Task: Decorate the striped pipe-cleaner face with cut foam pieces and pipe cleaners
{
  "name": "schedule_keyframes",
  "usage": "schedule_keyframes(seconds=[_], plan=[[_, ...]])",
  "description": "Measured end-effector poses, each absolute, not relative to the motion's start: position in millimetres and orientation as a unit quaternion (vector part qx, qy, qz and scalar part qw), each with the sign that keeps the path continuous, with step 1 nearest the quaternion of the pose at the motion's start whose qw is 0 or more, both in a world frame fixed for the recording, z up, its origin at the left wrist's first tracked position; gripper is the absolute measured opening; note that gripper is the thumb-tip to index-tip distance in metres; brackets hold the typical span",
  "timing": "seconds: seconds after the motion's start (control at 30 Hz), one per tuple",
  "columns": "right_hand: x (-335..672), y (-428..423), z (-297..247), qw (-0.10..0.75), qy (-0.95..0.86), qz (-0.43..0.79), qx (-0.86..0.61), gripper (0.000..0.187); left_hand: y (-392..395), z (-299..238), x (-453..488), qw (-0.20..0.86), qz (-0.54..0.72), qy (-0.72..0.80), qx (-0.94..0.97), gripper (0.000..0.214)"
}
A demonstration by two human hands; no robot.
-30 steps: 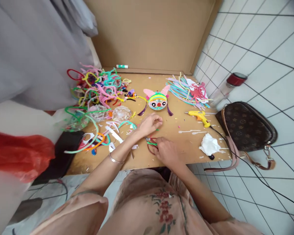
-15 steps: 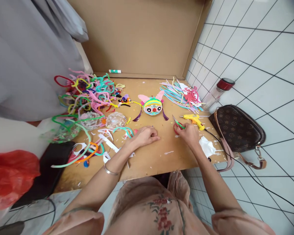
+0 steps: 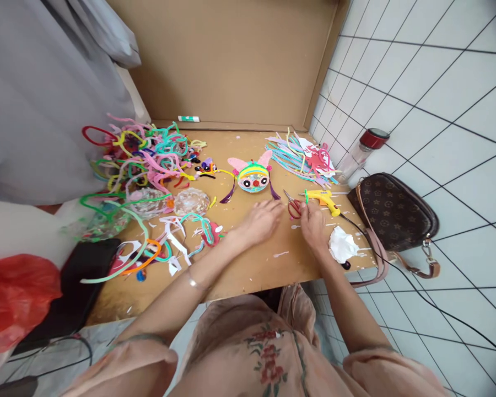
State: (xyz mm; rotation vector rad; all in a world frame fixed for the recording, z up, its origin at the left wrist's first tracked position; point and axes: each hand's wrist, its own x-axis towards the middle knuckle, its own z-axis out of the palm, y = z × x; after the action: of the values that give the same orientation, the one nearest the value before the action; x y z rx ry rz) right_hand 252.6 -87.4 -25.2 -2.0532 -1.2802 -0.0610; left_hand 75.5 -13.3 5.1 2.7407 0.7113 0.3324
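Observation:
My right hand (image 3: pixel 313 225) pinches a short green pipe cleaner (image 3: pixel 306 196) that stands up from its fingertips. Just left of these fingers, red-handled scissors (image 3: pixel 293 206) lie on the table, blades pointing away. With its fingers stretched toward the right, my left hand (image 3: pixel 263 220) hovers at or just over the tabletop; nothing shows in it. Beyond it sits a decorated mask-like head (image 3: pixel 253 179) with pink ears, round black-and-white eyes, a red nose and purple tassels. A yellow glue gun (image 3: pixel 322 199) rests close behind my right hand.
Tangled pipe cleaners (image 3: pixel 149 154) heap up on the table's left, near clear plastic domes (image 3: pixel 191 202) and paper scraps (image 3: pixel 176 237). Straight pipe cleaners (image 3: pixel 289 160) lie at back right. A bottle (image 3: pixel 361 151), brown handbag (image 3: pixel 397 212) and crumpled white tissue (image 3: pixel 342 245) line the right side.
The scissors have left my right hand and now lie on the table; the green pipe cleaner stays in its fingers. My left hand has moved right, its curled fingers straightening.

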Motion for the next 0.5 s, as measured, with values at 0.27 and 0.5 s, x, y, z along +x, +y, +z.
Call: schedule_keyframes(seconds=[0.27,0.5], plan=[[260,-83,-45,0.386,-0.472,0.033,-0.792,0.046,-14,-25,122,0.188,0.041,0.277,0.941,0.072],[259,-83,-39,0.390,-0.429,0.086,-0.810,0.047,-36,-41,109,0.210,0.089,0.246,0.942,0.069]])
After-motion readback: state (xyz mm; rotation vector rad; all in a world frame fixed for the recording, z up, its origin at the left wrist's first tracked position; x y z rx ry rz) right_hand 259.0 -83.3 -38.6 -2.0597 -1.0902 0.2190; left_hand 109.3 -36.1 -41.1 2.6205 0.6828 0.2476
